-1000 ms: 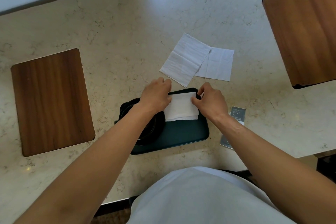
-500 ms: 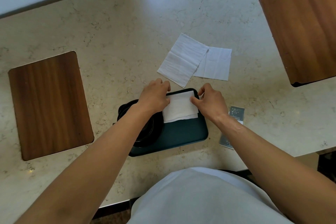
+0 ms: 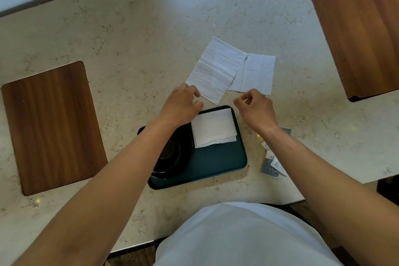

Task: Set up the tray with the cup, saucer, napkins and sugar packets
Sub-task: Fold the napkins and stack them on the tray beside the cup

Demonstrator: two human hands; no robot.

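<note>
A dark teal tray (image 3: 218, 165) lies on the marble table in front of me. On its left half sits a black saucer with a cup (image 3: 170, 154), partly hidden by my left forearm. A folded white napkin (image 3: 213, 128) rests on the tray's far right part. Two more white napkins (image 3: 218, 69) (image 3: 258, 73) lie overlapping on the table just beyond the tray. My left hand (image 3: 183, 104) hovers at the near corner of the left napkin, fingers loosely curled. My right hand (image 3: 255, 110) hangs past the tray's far right corner, holding nothing. Sugar packets (image 3: 271, 165) lie right of the tray.
A wooden board (image 3: 51, 125) is set into the table at the left and another wooden board (image 3: 356, 28) at the far right. The table's near edge runs just in front of my body.
Both hands have let go of the folded napkin on the tray and moved forward, toward the two napkins on the table.
</note>
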